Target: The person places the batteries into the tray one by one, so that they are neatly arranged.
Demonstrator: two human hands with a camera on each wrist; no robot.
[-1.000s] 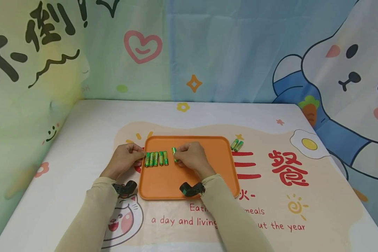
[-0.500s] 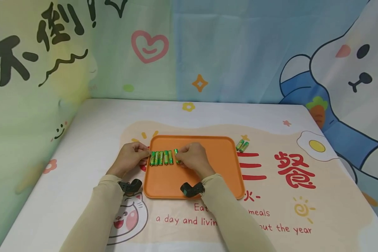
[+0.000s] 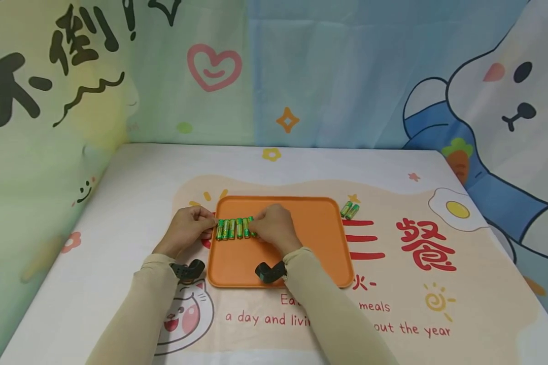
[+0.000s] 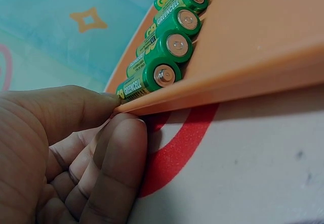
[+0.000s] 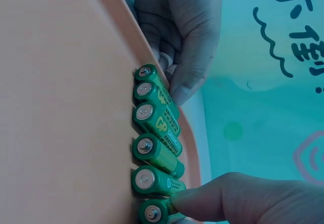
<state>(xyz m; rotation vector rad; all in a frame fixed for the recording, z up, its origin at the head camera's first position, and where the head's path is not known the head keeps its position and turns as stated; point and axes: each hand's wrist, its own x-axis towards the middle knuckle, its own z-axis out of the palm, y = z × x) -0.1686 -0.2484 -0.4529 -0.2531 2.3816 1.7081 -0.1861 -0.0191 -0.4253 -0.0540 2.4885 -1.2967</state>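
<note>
Several green GP batteries [image 3: 232, 229] lie side by side in a row in the left part of an orange tray [image 3: 301, 238]. At the tray's left edge, my left hand [image 3: 185, 230] pinches the rim between thumb and fingers, beside the first battery [image 4: 149, 80]. My right hand [image 3: 276, 228] holds the battery at the row's right end [image 5: 154, 212], thumb on its side. That battery lies close against its neighbour [image 5: 147, 178]. Flat ends and nubbed ends both face the wrist cameras. The right hand's fingers are mostly hidden behind the thumb.
Two more green batteries [image 3: 349, 210] lie on the printed tablecloth [image 3: 406, 304], just past the tray's upper right corner. A printed cloth backdrop [image 3: 338, 76] stands behind the table. Dark wrist cameras [image 3: 270, 272] sit on both wrists.
My right hand has moved left with its battery, closing the gap to the row. The left hand stays at the tray's rim. The head view has shifted slightly.
</note>
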